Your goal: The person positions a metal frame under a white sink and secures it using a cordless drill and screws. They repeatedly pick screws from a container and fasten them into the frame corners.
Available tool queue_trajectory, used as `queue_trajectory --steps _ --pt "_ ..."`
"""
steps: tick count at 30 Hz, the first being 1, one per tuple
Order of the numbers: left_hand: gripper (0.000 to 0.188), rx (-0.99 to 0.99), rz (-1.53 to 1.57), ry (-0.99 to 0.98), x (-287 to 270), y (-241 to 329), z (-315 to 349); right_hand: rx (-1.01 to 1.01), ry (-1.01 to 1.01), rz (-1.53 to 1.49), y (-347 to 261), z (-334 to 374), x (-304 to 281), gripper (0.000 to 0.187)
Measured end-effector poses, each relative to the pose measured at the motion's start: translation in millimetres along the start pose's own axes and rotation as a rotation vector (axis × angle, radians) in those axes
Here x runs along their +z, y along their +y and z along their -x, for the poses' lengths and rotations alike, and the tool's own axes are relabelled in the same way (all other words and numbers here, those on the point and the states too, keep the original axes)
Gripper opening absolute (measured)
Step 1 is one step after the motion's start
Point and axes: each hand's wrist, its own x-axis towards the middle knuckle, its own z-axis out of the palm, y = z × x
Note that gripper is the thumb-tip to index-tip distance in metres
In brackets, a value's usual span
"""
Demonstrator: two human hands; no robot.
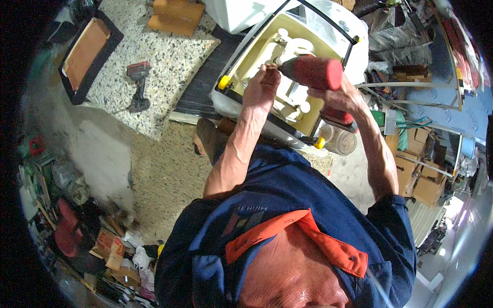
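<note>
My right hand [343, 98] is wrapped round the grip of a red and black cordless drill [314, 72], which points to the left. By the drill's dark tip, my left hand [263, 88] has its fingers drawn together; whatever they pinch is too small to make out. Both hands are over a cream plastic tub [252, 57] with a black frame and yellow end caps. White plastic fittings [298, 47] sit inside it, partly covered by my hands and the drill.
Left of the tub, a second cordless drill [137, 86] lies on a speckled slab [174, 61], with brown cardboard [175, 16] at its far edge. A black-framed board [87, 54] leans there. Clear jars [340, 139] stand by the tub's right corner. Cardboard boxes [423, 179] are piled at right.
</note>
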Motion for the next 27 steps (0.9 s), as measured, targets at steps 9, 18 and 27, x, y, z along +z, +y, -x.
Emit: queue_trajectory --steps 9,18,27 --pt "0.018 0.21 0.284 -0.006 -12 18 -29 0.044 -0.293 0.106 -36 -113 7 0.049" --pt "0.016 0.278 0.441 0.026 -40 25 -38 -0.195 -0.27 0.255 -10 -158 38 0.043" --pt "0.021 0.268 0.406 0.19 -42 30 -31 -0.082 -0.352 0.313 -48 -170 42 0.028"
